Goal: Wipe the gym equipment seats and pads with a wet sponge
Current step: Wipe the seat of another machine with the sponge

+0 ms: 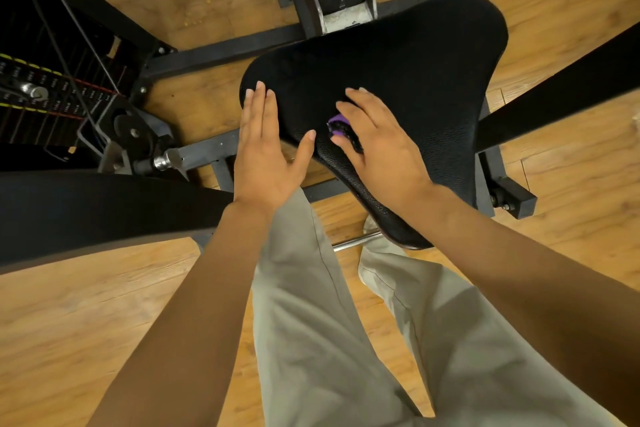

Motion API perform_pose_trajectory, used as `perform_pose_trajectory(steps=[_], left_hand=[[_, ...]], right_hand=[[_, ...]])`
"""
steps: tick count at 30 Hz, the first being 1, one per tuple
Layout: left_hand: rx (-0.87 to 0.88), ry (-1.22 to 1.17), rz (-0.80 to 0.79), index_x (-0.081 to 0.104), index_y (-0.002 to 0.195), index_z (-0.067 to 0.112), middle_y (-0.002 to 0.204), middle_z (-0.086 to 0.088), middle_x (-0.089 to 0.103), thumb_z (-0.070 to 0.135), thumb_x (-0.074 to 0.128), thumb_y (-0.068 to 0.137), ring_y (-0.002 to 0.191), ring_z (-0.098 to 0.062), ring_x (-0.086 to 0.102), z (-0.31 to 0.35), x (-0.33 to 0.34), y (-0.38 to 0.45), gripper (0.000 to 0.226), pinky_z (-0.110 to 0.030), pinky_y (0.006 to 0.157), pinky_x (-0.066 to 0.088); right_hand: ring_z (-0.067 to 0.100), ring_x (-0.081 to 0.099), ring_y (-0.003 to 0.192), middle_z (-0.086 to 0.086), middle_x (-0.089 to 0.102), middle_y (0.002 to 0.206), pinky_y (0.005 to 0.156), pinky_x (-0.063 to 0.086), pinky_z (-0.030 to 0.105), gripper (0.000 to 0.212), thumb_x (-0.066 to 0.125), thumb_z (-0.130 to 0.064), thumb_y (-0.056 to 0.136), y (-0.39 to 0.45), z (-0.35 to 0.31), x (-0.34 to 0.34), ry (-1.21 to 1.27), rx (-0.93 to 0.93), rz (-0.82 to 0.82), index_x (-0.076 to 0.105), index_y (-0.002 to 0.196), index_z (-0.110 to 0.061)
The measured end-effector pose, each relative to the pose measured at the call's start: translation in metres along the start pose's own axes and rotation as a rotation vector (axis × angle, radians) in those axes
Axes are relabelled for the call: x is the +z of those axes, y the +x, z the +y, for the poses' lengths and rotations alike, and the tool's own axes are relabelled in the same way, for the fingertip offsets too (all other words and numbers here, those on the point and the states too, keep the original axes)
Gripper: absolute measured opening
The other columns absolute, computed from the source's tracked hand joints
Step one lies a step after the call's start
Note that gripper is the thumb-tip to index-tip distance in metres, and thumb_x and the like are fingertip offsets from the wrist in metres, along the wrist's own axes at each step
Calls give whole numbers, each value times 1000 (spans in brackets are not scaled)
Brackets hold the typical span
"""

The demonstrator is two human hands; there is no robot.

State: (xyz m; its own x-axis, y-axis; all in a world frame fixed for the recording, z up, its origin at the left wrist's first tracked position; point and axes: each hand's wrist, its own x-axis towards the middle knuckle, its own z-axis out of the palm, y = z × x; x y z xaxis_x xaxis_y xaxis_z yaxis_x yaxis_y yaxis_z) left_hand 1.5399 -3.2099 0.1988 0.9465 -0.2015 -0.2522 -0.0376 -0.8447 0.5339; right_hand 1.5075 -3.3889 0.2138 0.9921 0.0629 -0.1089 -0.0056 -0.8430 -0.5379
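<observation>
A purple-and-black sponge is seen against the black, pebble-grained vinyl seat pad, dark grey steel framing is set over the orange-brown wood-grain plank floor, and plain khaki-beige trousers are shown below.

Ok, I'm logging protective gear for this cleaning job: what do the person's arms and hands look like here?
Both forearms are bare, with no sleeve in view. The left hand and the right hand wear no gloves, and no watch, ring or wristband shows. Light khaki trousers are the only clothing in view.
</observation>
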Motion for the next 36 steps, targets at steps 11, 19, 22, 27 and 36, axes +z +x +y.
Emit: perform_pose_trajectory(steps=[11,19,22,27,36], left_hand=[[-14,152,1,16,156,1,166,-13,8,48,38,102,153,-26,0,10,1,0,74,-44,125,11],[-47,161,6,20,156,4,166,-12,9,45,40,104,153,-26,1,25,2,-6,69,-39,125,9],[2,168,-5,23,155,4,165,-13,12,44,42,103,153,-26,3,31,5,-10,68,-37,124,7],[2,67,7,25,154,3,165,-11,15,36,47,103,153,-24,5,34,8,-15,64,-38,125,9],[-121,1,-27,19,156,4,167,-9,5,38,47,103,153,-22,-4,50,10,-20,69,-27,119,1]], right_hand=[[22,30,146,7,43,151,114,34,40,46,60,-22,94,-126,21,-39,-4,-69,-126,53,139,-11],[26,33,143,12,47,147,115,34,45,39,50,-27,99,-111,13,-24,-126,-52,-50,59,133,-8],[30,37,141,14,49,146,116,33,46,41,61,-19,95,-92,10,-19,-179,-54,-9,58,133,-7],[39,48,133,21,57,136,113,34,47,42,49,-22,94,-21,-5,2,-194,-12,69,60,128,0],[31,42,139,12,55,141,119,26,38,50,73,-5,84,-97,13,-18,-268,-200,31,60,132,-4]])
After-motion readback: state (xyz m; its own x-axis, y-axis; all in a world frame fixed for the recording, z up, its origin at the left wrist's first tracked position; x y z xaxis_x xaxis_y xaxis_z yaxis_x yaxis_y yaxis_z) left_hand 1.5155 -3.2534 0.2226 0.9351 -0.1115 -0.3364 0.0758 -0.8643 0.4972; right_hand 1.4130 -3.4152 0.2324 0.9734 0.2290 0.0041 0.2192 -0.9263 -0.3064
